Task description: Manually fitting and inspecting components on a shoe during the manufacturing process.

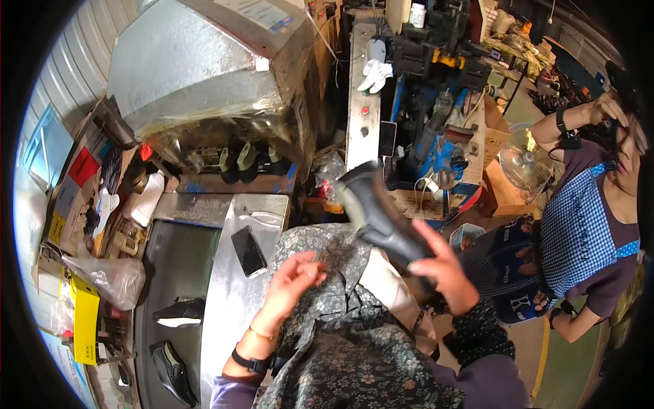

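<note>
My right hand (pixel 446 276) grips a black shoe (pixel 388 228) at one end and holds it up over my lap. Motion smears the shoe, and a pale greenish part shows along its side. To the left of it, my left hand (pixel 298 278) hovers above my flowered apron (pixel 354 347). Its fingers are loosely bent, somewhat apart, with nothing visible in them. Two more black shoes lie on the dark conveyor belt at the left: one with a pale side (pixel 180 312), the other, a slip-on (pixel 172 373), nearer to me.
Beside the conveyor belt (pixel 180 262), a black phone (pixel 249 251) lies on a metal ledge (pixel 221 300). Several shoes (pixel 248 162) stand in the opening of a large metal machine (pixel 197 68). Blue machinery (pixel 436 150) stands ahead. A person in a checked apron (pixel 579 225) is at the right.
</note>
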Motion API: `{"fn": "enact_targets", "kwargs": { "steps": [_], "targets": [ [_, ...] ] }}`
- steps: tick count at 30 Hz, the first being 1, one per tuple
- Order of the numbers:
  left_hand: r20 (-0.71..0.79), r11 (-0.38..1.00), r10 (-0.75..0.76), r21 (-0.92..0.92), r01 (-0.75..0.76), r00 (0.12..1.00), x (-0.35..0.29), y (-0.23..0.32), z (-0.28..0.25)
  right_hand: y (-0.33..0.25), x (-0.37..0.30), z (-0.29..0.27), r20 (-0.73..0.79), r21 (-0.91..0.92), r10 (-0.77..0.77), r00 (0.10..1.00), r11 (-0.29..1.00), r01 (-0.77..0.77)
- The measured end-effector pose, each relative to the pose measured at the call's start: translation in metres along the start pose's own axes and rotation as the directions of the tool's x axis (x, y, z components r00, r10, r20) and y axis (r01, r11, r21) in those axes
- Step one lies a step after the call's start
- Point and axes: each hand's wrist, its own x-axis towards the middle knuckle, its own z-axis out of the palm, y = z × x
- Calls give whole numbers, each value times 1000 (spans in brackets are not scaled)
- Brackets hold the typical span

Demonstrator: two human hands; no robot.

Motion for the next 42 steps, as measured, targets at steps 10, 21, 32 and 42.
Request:
{"fn": "enact_targets", "kwargs": {
  "steps": [10,21,32,42],
  "targets": [
    [-66,772,15,635,30,998,-55,-86,-41,-119,196,-173,-340,-881,-566,751,472,-43],
    [-194,843,-35,520,133,980,-38,-101,-45,-147,245,-182,-474,-866,-360,803,357,-351],
    [-199,811,10,574,108,980,-17,-91,-36,-86,247,-156,-452,-891,-479,753,198,-408],
    [-570,798,231,574,182,789,-61,-72,-122,-100,290,-217,-308,-951,-522,796,136,-278]
  ]
}}
